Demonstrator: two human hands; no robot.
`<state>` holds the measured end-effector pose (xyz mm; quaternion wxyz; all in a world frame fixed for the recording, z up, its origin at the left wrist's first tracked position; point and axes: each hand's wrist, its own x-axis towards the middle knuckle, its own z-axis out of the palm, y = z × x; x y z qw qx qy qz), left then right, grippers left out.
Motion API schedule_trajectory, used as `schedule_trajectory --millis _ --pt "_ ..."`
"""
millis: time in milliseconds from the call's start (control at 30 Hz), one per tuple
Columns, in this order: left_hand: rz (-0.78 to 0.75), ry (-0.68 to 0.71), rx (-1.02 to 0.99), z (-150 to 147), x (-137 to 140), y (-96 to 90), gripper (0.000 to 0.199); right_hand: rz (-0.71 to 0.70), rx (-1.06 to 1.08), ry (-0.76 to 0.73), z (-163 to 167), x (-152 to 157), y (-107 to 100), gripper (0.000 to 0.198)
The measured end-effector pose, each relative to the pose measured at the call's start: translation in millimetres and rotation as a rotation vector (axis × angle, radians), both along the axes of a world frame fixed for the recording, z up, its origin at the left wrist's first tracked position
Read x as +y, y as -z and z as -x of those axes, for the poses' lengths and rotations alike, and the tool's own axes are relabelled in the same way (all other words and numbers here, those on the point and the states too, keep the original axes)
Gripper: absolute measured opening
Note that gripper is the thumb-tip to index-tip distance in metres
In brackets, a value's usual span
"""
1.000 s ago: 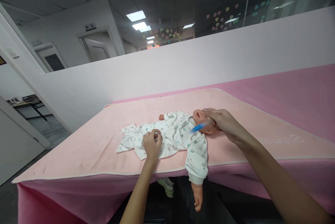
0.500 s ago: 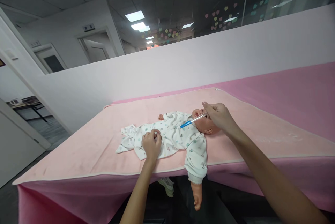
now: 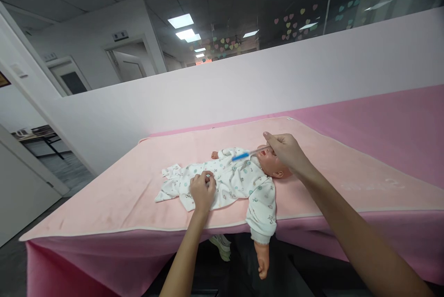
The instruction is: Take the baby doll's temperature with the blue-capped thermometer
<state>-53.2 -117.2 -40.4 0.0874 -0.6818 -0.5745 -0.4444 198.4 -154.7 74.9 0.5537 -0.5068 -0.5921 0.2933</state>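
Over one doll (image 3: 231, 177): two hands (image 3: 287, 151), one blue-tipped stick (image 3: 242, 156), probably plastic.

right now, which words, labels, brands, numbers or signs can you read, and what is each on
No text can be read.
Dark sign above a door: too small.
Pale sign above the dark-paned door: too small.
Pale marks on the pink mat: too faint.
Red patch beyond the glass: too blurred.
Stick in the right hand: blurred, none legible.

Head-worn view; facing forward, down; pink blanket (image 3: 114, 186) close.
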Motion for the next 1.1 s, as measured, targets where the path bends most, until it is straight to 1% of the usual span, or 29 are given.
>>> schedule_trajectory --millis 100,167,233,533,633,767,833,933,1100 --pt "0.003 0.001 -0.001 0.4 0.5 0.9 0.014 0.046 0.06 0.007 -0.3 0.4 -1.1 0.046" --pt "0.005 0.0 -0.003 0.7 0.6 1.5 0.014 0.051 0.086 0.026 0.1 0.6 -2.3 0.046" --pt "0.004 -0.003 -0.004 0.8 0.6 1.9 0.014 0.064 0.102 -0.002 1.1 0.8 -3.9 0.047" --pt "0.005 -0.007 0.001 0.4 1.0 2.0 0.013 0.041 0.119 -0.037 3.9 -1.1 -10.2 0.048" --pt "0.005 -0.003 -0.002 0.6 0.9 1.6 0.014 0.084 0.181 -0.117 2.1 -1.5 -12.4 0.048" --pt "0.0 0.0 0.005 1.4 1.2 1.2 0.013 0.1 0.224 -0.131 -0.1 -1.3 -15.1 0.046" --pt "-0.005 -0.004 0.007 1.7 1.5 1.3 0.013 0.084 0.215 -0.138 -0.1 -1.5 -15.5 0.047" --pt "-0.006 -0.002 0.007 2.0 2.0 1.7 0.013 0.032 0.186 -0.08 1.5 -2.6 -15.6 0.047" --pt "0.004 -0.003 0.017 2.2 1.9 1.7 0.013 -0.011 0.122 -0.058 4.8 -5.3 -16.7 0.049"
